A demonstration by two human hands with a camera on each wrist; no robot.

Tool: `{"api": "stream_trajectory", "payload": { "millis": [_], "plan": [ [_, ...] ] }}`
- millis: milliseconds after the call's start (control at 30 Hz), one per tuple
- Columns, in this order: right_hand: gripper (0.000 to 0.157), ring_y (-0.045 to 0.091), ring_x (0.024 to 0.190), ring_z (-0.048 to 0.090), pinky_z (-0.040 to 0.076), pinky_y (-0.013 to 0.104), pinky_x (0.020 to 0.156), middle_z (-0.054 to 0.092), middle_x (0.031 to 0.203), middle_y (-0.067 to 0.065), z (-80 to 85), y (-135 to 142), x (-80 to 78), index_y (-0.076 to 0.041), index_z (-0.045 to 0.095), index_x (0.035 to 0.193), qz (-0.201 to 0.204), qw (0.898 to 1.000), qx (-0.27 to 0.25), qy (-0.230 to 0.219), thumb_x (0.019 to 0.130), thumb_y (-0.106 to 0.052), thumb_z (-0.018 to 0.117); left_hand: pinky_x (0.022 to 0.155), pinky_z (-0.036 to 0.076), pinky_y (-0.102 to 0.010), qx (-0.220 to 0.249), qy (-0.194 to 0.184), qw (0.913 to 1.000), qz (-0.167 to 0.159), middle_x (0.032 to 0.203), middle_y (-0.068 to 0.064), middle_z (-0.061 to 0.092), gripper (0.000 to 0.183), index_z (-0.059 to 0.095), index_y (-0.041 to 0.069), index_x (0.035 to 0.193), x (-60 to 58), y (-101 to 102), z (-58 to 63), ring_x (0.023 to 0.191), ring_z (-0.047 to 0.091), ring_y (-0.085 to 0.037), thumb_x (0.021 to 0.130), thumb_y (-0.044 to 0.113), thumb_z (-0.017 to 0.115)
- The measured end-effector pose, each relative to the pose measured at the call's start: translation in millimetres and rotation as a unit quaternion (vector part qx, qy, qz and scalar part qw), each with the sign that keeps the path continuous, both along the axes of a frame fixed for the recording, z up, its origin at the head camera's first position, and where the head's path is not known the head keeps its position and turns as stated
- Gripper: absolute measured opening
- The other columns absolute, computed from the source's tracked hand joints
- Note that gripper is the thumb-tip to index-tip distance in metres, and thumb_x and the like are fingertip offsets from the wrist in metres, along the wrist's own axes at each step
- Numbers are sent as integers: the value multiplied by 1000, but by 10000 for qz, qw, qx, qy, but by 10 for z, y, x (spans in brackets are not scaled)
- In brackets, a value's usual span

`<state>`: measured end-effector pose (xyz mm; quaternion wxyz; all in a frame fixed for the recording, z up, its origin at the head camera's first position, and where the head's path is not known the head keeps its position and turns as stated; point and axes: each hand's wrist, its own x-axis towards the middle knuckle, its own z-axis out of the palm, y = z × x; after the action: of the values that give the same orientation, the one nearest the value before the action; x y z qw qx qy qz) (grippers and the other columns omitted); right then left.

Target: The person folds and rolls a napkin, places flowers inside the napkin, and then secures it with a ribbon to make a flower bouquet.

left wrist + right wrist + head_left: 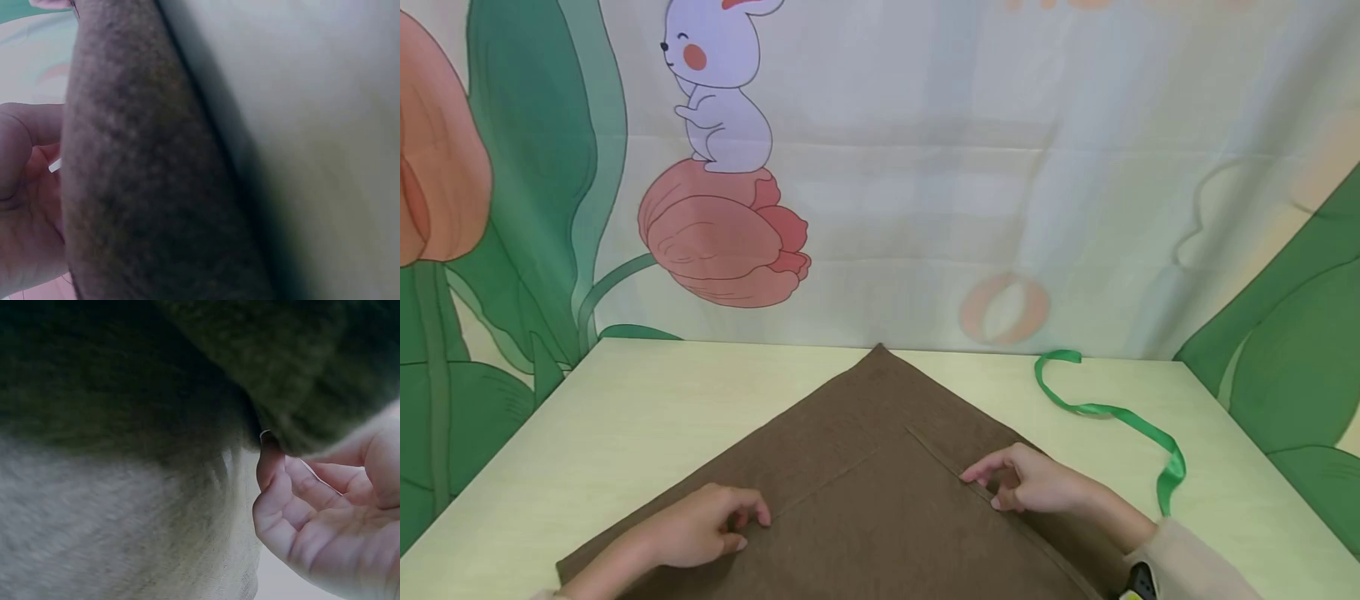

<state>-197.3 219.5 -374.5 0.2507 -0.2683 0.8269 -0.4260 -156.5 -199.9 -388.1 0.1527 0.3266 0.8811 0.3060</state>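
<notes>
The head view looks forward and down from above and behind the fingers, taking in the desk. Both wrist views face the fingers from very near, sharing the brown cloth with it.

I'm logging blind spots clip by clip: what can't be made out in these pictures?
Brown cloth: near end, cut off by the head view's bottom edge.
Dark wrist item: head view; cut off by the same edge, kind unclear.
Left hand: left wrist view; fingertips hidden behind the cloth.
Green ribbon: head view; the sleeve hides anything past where they meet.
</notes>
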Motion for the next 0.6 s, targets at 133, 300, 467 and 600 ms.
{"api": "stream_trajectory", "payload": {
  "millis": [133,300,467,600],
  "plan": [
    [40,6,48,32,31,19,47,50,96,11,13,-31,-67,3,58,116,-66,10000,30,-38,78,10,54,56,38,-21,-49,55,10000,37,72,8,49,24,61,12,98,-44,-8,11,62,42,-2,78,-3,63],
    [40,6,48,29,30,19,48,50,97,11,36,-50,-143,2,58,117,-118,9998,115,74,78,11,54,55,37,-22,-37,212,9997,81,70,8,47,24,61,12,98,-97,-8,32,62,41,-2,79,-3,62],
    [39,6,50,28,30,19,49,53,98,12,66,-68,-229,3,59,115,-53,9993,169,318,77,12,55,56,37,-22,-75,263,9994,195,72,7,47,25,61,12,99,-140,-9,50,64,41,-4,79,-3,62],
    [39,8,56,37,33,20,51,56,99,13,95,-91,-312,3,59,114,-25,9986,246,465,77,12,56,56,36,-23,-12,237,9994,237,72,6,46,25,60,10,100,-182,-6,62,65,40,-5,80,-4,61]
  ]
}}
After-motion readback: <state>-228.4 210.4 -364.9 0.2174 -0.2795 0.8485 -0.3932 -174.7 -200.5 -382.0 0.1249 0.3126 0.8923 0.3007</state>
